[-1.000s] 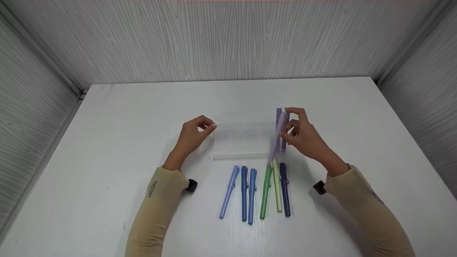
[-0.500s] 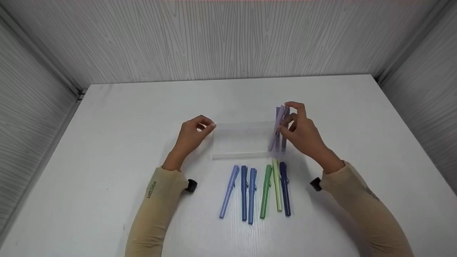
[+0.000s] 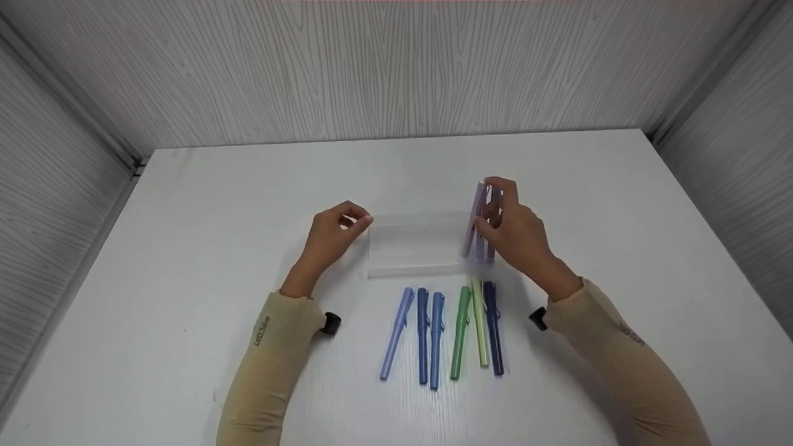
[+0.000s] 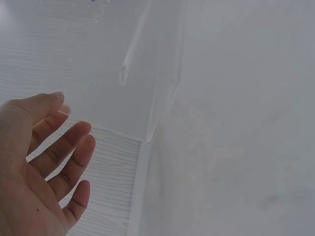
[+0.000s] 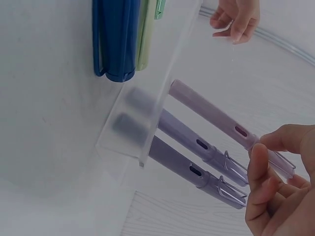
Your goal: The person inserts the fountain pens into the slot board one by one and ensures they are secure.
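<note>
My left hand (image 3: 334, 235) pinches the left back corner of a clear plastic box (image 3: 415, 271) between thumb and index finger; the left wrist view shows this grip on the thin edge. At the box's right end my right hand (image 3: 517, 232) holds a light purple pen (image 5: 211, 110) near its clip end, tilted, with its lower end by the box's rim. Two darker purple pens, one nearer (image 5: 174, 160) and one in the middle (image 5: 184, 133), lean in the box beside it, their lower ends seen through the wall. My fingers partly cover these pens in the head view.
In front of the box lie a light blue pen (image 3: 396, 334), two blue pens, a green pen (image 3: 460, 337), a pale yellow-green pen (image 3: 481, 328) and a navy pen (image 3: 494, 331). They rest on a white table (image 3: 186, 248) with wood-grain panels (image 3: 396, 68) behind and at both sides.
My right hand has carried the light purple pen away from me, then left, so it stands left of the two darker purple pens. The left hand and box stay almost still.
</note>
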`<state>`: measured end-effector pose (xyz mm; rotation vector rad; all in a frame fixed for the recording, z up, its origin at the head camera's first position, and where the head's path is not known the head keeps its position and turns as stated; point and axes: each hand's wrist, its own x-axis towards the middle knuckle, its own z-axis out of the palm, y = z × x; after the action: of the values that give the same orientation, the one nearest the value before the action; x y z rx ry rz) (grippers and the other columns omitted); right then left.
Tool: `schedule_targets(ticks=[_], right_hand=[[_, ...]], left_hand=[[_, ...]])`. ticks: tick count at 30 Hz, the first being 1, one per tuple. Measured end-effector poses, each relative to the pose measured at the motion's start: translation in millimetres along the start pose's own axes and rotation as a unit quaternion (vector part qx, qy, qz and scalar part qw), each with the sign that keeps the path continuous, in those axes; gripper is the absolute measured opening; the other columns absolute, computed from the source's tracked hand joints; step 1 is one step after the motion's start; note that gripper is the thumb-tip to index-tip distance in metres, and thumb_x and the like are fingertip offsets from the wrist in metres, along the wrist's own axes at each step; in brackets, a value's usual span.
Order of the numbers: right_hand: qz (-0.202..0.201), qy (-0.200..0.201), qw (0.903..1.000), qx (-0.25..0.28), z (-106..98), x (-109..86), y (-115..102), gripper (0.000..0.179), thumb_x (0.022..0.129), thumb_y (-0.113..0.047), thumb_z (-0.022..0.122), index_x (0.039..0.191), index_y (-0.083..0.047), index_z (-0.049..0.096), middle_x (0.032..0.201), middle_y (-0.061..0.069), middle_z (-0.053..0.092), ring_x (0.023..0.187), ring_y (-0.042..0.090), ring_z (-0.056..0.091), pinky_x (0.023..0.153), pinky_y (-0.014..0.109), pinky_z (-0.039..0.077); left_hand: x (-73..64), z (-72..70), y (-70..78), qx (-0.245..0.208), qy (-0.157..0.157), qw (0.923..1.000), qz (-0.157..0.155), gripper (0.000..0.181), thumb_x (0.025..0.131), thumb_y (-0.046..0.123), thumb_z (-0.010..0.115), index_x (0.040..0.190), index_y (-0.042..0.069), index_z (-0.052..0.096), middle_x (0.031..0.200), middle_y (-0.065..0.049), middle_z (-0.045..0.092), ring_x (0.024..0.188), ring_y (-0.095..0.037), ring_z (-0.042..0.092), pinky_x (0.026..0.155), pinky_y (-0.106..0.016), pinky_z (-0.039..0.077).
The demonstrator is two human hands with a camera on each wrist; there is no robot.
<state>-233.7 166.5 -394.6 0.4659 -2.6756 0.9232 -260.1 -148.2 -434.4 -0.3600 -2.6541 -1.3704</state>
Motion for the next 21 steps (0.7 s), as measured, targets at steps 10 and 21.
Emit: schedule_targets(ticks=[10,21], right_hand=[[-0.013,-0.004,0.9991,-0.04,4.7,-0.5,-3.2,0.059,0.091,-0.015,0.065,0.139,-0.013,0.031,0.083,0.005,0.063,0.053,0.014,0.044,0.047,0.027,0.035],[-0.016,-0.014,0.9986,-0.048,6.9,0.1,-2.6,0.058,0.091,-0.015,0.064,0.14,-0.011,0.032,0.082,0.005,0.065,0.049,0.013,0.044,0.045,0.027,0.035]], left_hand=[[0.1,-0.3,1.1,-0.001,0.001,1.0,-0.005,0.024,0.094,0.031,0.064,0.102,0.009,0.069,0.103,-0.008,0.07,0.093,-0.023,0.064,0.085,-0.036,0.051],[-0.2,-0.8,1.5,-0.002,0.0,1.0,-0.006,0.023,0.093,0.031,0.064,0.102,0.01,0.069,0.103,-0.007,0.07,0.092,-0.023,0.065,0.084,-0.036,0.052]])
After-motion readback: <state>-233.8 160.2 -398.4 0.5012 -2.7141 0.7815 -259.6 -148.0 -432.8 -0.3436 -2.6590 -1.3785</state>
